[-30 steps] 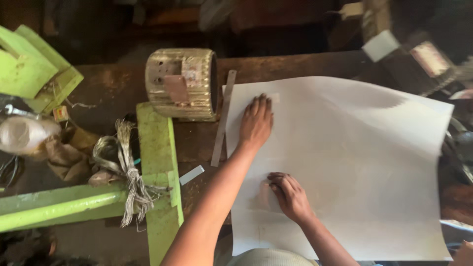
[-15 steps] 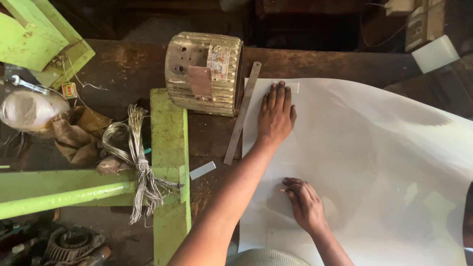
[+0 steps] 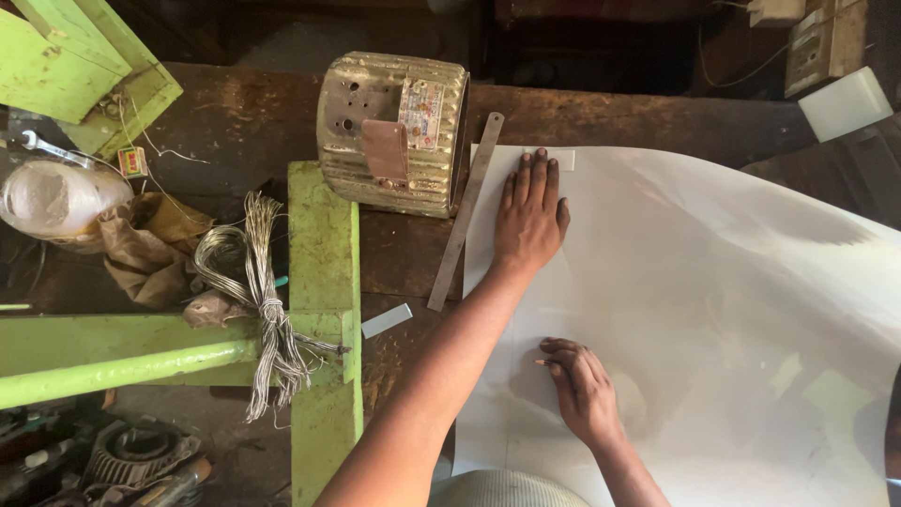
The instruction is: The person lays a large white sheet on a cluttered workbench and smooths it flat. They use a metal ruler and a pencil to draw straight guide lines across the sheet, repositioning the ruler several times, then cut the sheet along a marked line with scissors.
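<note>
A large white sheet (image 3: 713,310) lies on the dark wooden workbench (image 3: 235,122), and its right side bulges upward. My left hand (image 3: 528,218) lies flat, fingers spread, on the sheet's top left corner, next to a steel ruler (image 3: 466,208) that runs along the sheet's left edge. My right hand (image 3: 582,387) rests lower on the sheet with fingers curled around a small pencil-like stub (image 3: 542,361) whose tip touches the paper.
A ribbed metal motor housing (image 3: 392,131) stands just left of the ruler. Green metal frame bars (image 3: 324,310) carry a bundle of wire (image 3: 258,291). Rags and a plastic bag (image 3: 66,202) lie at the left. A white block (image 3: 845,101) sits at the top right.
The view has shifted, so everything sits lower and further right in the frame. Both hands stay on the sheet in nearly the same places.
</note>
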{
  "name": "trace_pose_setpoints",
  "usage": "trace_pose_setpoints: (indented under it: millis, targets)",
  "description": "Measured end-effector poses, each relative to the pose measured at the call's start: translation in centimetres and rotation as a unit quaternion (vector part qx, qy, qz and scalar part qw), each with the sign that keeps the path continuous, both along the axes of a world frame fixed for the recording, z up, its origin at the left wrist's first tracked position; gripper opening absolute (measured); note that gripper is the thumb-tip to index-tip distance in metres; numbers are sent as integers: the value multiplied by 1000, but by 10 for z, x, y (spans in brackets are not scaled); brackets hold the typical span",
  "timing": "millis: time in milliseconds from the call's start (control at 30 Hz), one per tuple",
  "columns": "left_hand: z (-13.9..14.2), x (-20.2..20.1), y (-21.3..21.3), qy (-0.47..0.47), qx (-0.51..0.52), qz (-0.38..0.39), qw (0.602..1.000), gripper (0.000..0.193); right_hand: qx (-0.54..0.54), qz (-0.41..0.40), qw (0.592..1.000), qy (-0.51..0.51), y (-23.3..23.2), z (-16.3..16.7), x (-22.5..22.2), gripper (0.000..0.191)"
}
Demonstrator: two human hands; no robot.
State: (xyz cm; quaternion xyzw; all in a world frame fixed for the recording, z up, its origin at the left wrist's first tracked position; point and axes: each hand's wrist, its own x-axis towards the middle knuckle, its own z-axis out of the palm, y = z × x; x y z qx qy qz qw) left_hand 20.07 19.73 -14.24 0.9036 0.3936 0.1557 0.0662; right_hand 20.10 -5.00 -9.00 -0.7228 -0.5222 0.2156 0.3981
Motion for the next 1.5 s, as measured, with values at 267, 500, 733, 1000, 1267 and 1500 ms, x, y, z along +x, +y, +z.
trace_pose_setpoints:
  millis: [267,500,733,1000,1267,1500]
  targets:
    - [0,2,2,31,7,-2,999,64,5,-23,999,29,2,-1,-1,9]
    - [14,13,14,115,60,-36,991,73,-63,-137,987,-51,76,3,61,10]
    - [24,8,27,126,61,-61,988,72,54,-111,986,-116,205,15,137,9]
    - [21,7,26,138,83,-67,985,76,82,-124,986,-73,225,23,135,8]
    - [23,7,26,130,75,-68,986,77,77,-59,976,-192,224,30,134,7]
    - [25,5,18,126,86,-53,987,74,19,-12,984,-175,188,21,141,3]
